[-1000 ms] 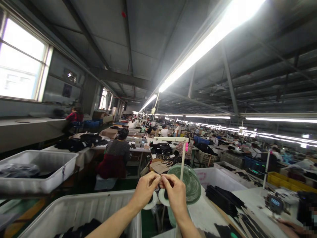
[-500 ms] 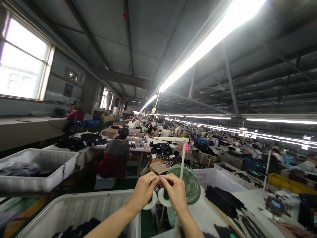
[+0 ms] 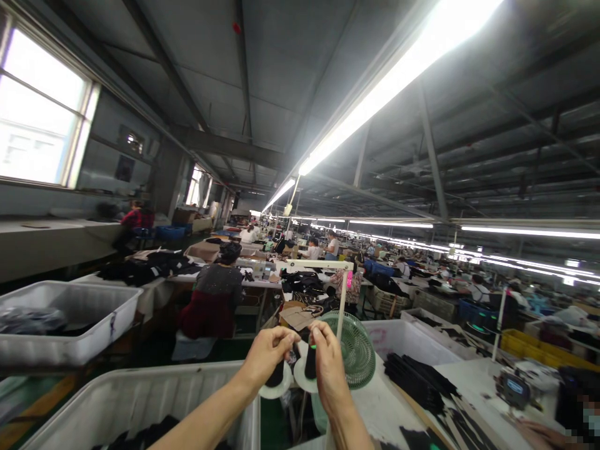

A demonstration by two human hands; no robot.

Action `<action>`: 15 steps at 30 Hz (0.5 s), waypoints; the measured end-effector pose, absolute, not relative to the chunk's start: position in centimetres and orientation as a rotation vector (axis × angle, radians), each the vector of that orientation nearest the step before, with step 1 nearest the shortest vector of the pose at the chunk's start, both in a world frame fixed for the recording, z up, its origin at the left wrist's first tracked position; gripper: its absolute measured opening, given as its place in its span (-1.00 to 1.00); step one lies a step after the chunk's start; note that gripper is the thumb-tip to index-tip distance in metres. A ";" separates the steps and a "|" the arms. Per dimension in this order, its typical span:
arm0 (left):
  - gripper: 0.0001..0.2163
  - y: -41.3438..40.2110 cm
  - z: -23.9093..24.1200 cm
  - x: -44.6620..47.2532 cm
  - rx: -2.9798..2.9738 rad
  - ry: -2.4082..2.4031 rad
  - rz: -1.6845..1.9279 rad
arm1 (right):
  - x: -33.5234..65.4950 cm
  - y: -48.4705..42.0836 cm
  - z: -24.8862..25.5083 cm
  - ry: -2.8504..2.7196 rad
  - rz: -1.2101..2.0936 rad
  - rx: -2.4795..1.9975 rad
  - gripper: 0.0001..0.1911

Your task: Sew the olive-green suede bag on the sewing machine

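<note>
Two thread spools, one pinched in the left hand (image 3: 267, 356) and one in the right hand (image 3: 328, 369), held together above the bin (image 3: 140, 400); loose grip could drop either.

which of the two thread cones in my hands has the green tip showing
The cone in your right hand, cone at: a green spot shows at its top. The left hand cone shows none.

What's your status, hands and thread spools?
Left hand grips left black spool. Right hand grips right black spool. Spools side by side, raised before green fan. Nothing between the hands.
</note>
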State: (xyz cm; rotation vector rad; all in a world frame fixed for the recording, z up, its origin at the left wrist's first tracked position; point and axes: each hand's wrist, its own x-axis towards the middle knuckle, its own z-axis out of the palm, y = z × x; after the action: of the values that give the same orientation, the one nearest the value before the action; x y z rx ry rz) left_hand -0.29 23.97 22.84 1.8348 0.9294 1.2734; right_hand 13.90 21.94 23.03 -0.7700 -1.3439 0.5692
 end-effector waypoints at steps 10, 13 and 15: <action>-0.74 23.6 22.2 0.0 2.277 1.143 1.343 | 14.5 20.9 21.4 -1.298 0.912 -0.710 -0.61; -0.79 23.6 21.4 0.4 2.422 1.218 1.245 | 15.0 19.1 19.8 -1.254 0.932 -0.790 -0.60; -0.84 23.8 20.8 0.6 2.482 1.233 1.146 | 16.2 16.9 18.8 -1.216 0.956 -0.865 -0.64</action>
State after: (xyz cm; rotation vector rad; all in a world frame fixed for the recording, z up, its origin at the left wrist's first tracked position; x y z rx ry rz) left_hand 0.56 23.80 20.80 2.4821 1.2327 1.1460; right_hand 16.24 16.86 18.78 -0.8652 -1.2156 0.9564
